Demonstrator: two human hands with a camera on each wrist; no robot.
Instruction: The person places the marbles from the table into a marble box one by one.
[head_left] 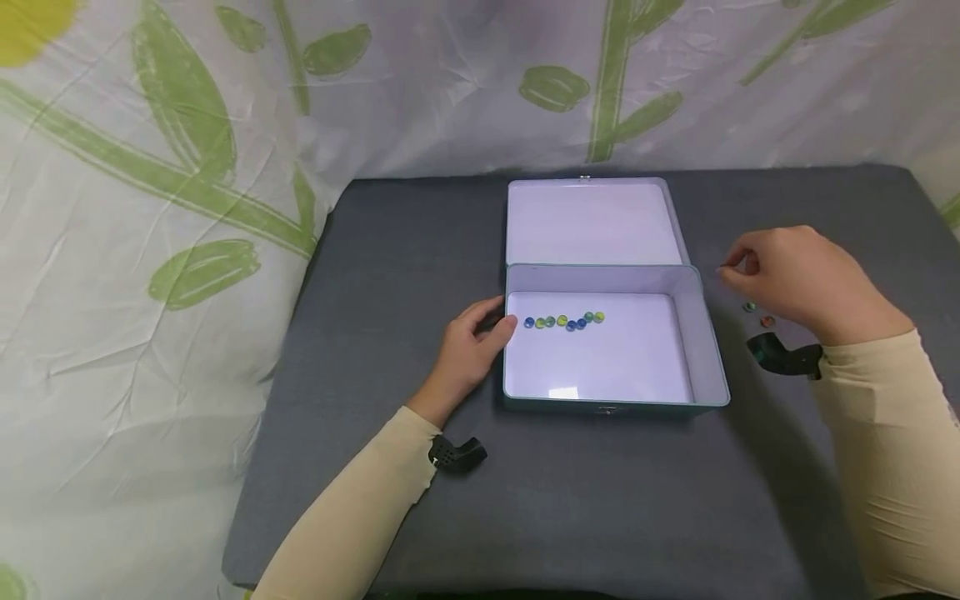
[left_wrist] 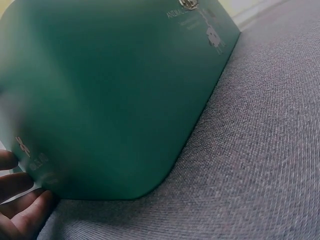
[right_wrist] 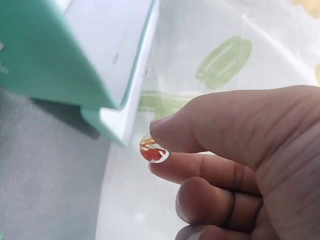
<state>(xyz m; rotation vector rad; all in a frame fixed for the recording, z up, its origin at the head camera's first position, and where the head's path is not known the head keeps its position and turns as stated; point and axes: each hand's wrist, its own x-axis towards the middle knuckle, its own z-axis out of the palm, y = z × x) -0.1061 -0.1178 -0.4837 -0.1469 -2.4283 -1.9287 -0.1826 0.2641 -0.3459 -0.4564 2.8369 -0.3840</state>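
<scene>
My right hand (head_left: 806, 279) is raised just right of an open green metal box (head_left: 697, 342). Between thumb and fingertip it pinches a clear glass marble (right_wrist: 154, 149) with orange-red swirls, seen in the right wrist view. At the box's left side, my left hand (head_left: 468, 350) holds the wall, thumb over the rim and fingers against the outside. Several blue, green and yellow marbles (head_left: 562, 320) lie in a wavy row on the white box floor, toward the left.
Below my right hand, a green marble (head_left: 749, 307) and an orange one (head_left: 767, 322) lie on the dark grey tabletop (head_left: 405, 250). The hinged lid (head_left: 592, 221) lies folded back behind the box. A white leaf-patterned sheet (head_left: 442, 83) hangs behind and at left.
</scene>
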